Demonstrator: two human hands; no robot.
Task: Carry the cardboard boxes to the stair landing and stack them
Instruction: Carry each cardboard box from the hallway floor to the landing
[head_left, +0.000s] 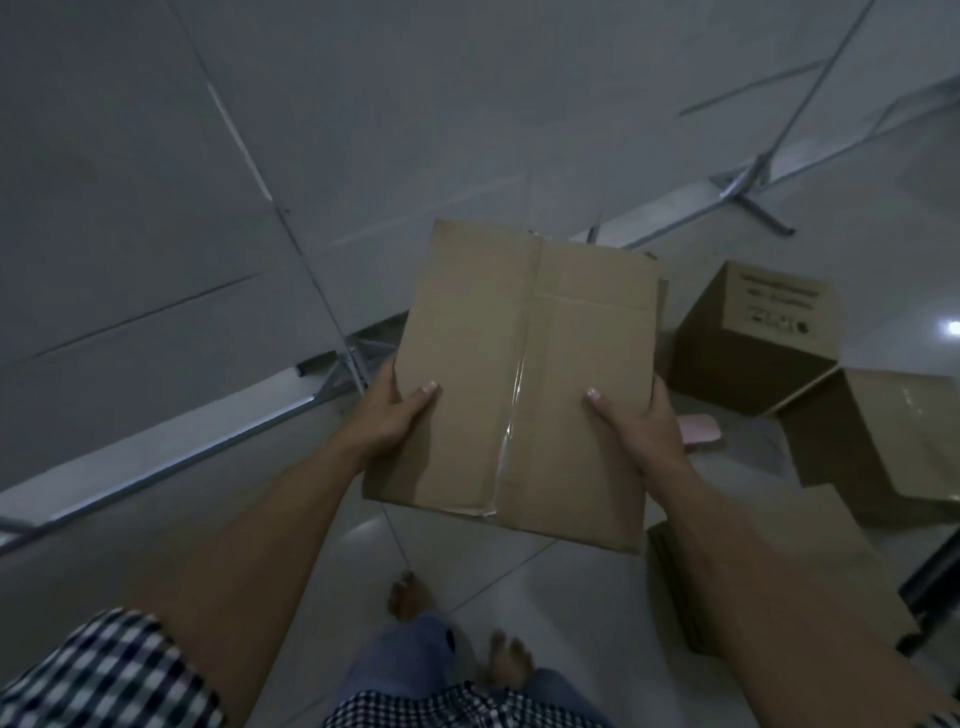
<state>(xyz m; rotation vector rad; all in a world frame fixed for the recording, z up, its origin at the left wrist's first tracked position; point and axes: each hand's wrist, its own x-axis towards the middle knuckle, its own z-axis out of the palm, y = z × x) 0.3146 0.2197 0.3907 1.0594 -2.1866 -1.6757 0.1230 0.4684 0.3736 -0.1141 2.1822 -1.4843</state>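
The taped cardboard box (524, 374) is off the floor, held out in front of the person with its sealed top facing the camera. The left hand (395, 410) grips its left edge and the right hand (639, 415) its right edge. Each thumb lies flat on the top and the other fingers curl round the side, out of sight beneath.

The easy grip suggests the box is light. For the carry it would pay to hold it level and close to the body, with the fingers well under the bottom, since the tape at the near edge looks to be peeling.

More boxes sit on the tiled floor (519, 582) to the right: a printed box (753, 338), an open-flapped box (883, 441) and a low box (753, 571) by the right forearm. A pink object (701, 431) lies among them. The bare feet (410, 597) should step clear of these and of the metal frame (332, 374) on the left.
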